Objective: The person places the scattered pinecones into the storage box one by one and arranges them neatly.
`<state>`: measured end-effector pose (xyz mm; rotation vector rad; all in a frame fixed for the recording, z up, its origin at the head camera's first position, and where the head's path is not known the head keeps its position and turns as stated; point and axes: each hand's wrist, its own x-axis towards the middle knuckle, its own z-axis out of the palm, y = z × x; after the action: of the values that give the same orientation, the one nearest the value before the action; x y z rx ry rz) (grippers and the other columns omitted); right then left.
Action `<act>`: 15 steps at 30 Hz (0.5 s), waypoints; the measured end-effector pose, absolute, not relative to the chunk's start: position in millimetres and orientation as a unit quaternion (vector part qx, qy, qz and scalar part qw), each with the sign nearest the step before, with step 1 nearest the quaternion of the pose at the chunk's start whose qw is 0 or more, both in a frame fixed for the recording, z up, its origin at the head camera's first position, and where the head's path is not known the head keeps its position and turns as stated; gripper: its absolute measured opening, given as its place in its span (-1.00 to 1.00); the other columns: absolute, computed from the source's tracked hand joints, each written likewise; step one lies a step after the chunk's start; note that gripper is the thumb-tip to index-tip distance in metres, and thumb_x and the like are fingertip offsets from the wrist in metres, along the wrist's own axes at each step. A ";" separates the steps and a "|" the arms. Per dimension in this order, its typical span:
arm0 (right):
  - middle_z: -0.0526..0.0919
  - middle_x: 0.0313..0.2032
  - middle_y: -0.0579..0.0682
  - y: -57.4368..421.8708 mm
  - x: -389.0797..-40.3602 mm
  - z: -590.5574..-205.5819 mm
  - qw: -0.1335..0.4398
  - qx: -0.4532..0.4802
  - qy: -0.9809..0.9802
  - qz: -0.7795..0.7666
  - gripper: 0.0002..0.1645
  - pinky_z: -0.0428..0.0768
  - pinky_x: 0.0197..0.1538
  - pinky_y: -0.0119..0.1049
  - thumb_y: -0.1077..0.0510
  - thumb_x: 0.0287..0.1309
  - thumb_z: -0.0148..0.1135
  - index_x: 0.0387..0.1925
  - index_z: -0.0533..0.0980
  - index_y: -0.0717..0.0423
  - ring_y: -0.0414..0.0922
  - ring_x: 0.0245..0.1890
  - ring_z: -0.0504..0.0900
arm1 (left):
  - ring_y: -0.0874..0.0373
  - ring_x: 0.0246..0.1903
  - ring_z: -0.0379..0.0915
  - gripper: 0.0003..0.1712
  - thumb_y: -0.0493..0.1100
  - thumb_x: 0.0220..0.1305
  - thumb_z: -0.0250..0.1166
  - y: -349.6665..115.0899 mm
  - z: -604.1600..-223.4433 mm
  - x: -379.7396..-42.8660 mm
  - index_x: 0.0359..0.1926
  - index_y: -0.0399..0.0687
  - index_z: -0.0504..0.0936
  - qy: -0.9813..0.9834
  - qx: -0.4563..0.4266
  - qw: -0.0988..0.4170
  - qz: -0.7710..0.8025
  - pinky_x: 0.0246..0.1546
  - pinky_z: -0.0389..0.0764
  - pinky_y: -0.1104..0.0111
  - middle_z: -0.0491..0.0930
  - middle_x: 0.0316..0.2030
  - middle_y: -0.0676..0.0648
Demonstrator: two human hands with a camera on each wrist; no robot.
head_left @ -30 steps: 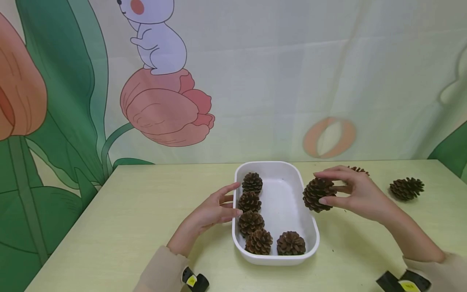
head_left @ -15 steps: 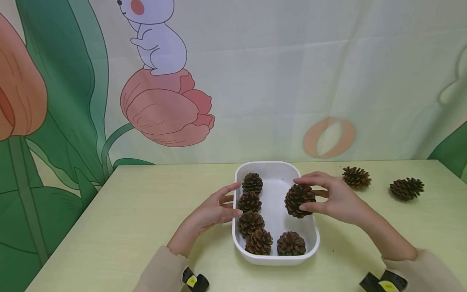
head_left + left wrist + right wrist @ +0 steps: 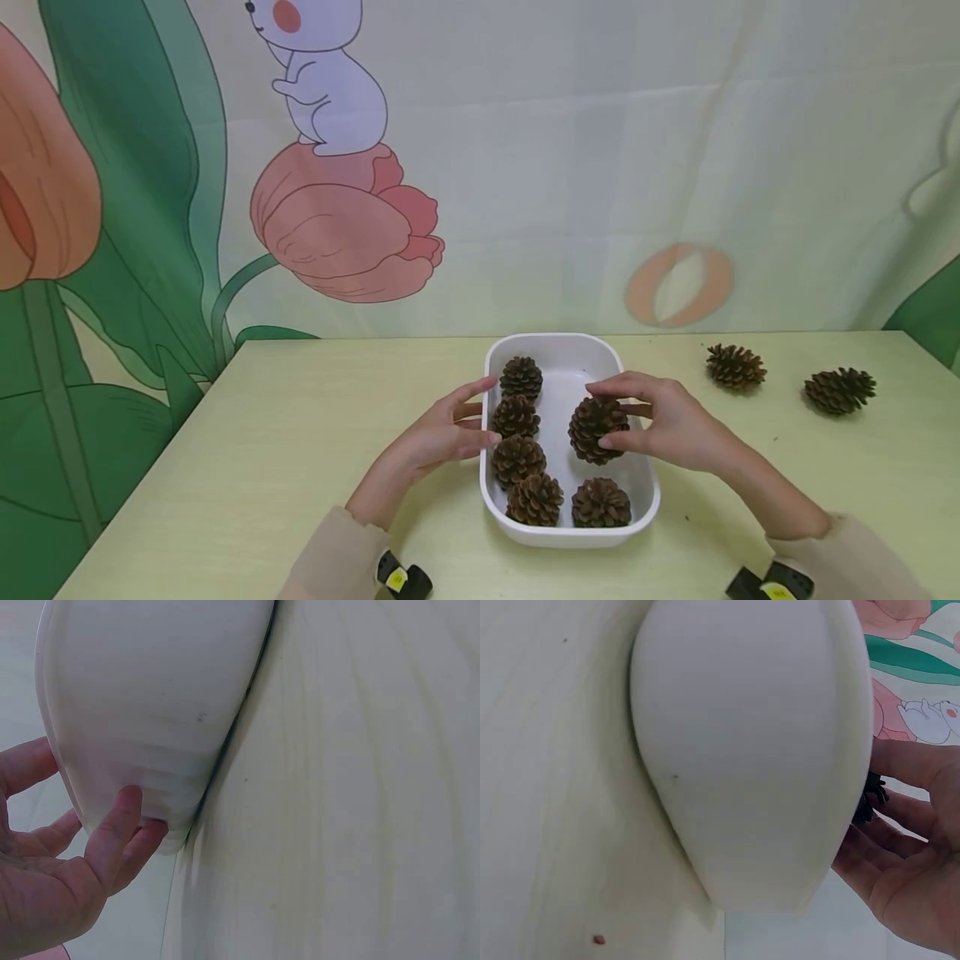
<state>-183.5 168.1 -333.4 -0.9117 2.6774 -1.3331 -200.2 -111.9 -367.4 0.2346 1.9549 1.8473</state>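
In the head view, a white plastic container [image 3: 567,537] stands on the table with several brown pine cones inside. A column of pine cones [image 3: 517,460] lines its left wall, and one more pine cone [image 3: 601,502] sits at the near right. My left hand [image 3: 442,429] rests extended fingers against the left side, fingertips at the rim; the left wrist view shows fingers [image 3: 120,825] on the outer wall. With thumb and fingers, my right hand [image 3: 663,421] grips a pine cone [image 3: 594,427] above the container's right half. In the right wrist view the container mostly hides that pine cone [image 3: 868,801].
Two loose pine cones lie on the table to the right, one nearer the container [image 3: 736,367] and another farther right [image 3: 839,391]. Behind the pale table [image 3: 300,433] hangs a cloth backdrop [image 3: 525,167] printed with flowers and a white animal.
My right hand has carried the gripped pine cone left from beside the container to over its inside, and somewhat lower. The left hand has stayed at the rim.
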 end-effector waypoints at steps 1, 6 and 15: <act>0.51 0.00 0.21 167.8 -183.7 -334.6 0.008 -0.292 0.858 -0.423 -0.38 0.52 0.03 -0.18 0.28 -0.15 0.40 0.03 0.45 0.32 0.15 0.02 0.47 | -0.22 0.13 0.28 -0.17 -0.46 0.10 0.21 -111.7 -367.5 -200.4 0.36 -0.02 0.12 0.706 0.085 0.220 0.668 -0.01 0.50 0.14 0.21 0.21 -0.38; 0.55 -0.04 0.22 166.8 -184.2 -338.7 0.006 -0.297 0.866 -0.402 -0.39 0.51 0.02 -0.14 0.29 -0.21 0.42 -0.02 0.47 0.35 0.14 -0.03 0.52 | -0.20 0.12 0.29 -0.17 -0.46 0.09 0.21 -111.3 -368.3 -201.3 0.36 0.00 0.13 0.706 0.082 0.221 0.668 -0.02 0.51 0.15 0.22 0.20 -0.37; 0.60 -0.10 0.09 164.7 -182.5 -339.4 -0.021 -0.336 0.884 -0.323 -0.41 0.54 -0.02 -0.07 0.23 -0.21 0.45 -0.03 0.52 0.25 0.04 -0.07 0.56 | -0.19 0.12 0.29 -0.17 -0.46 0.09 0.21 -112.3 -368.5 -201.5 0.36 -0.01 0.12 0.704 0.083 0.222 0.669 -0.02 0.51 0.15 0.21 0.20 -0.37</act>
<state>-182.5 164.7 -339.4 -1.0711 2.8170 -1.0281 -201.5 -112.3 -368.5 0.2304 1.9452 1.8485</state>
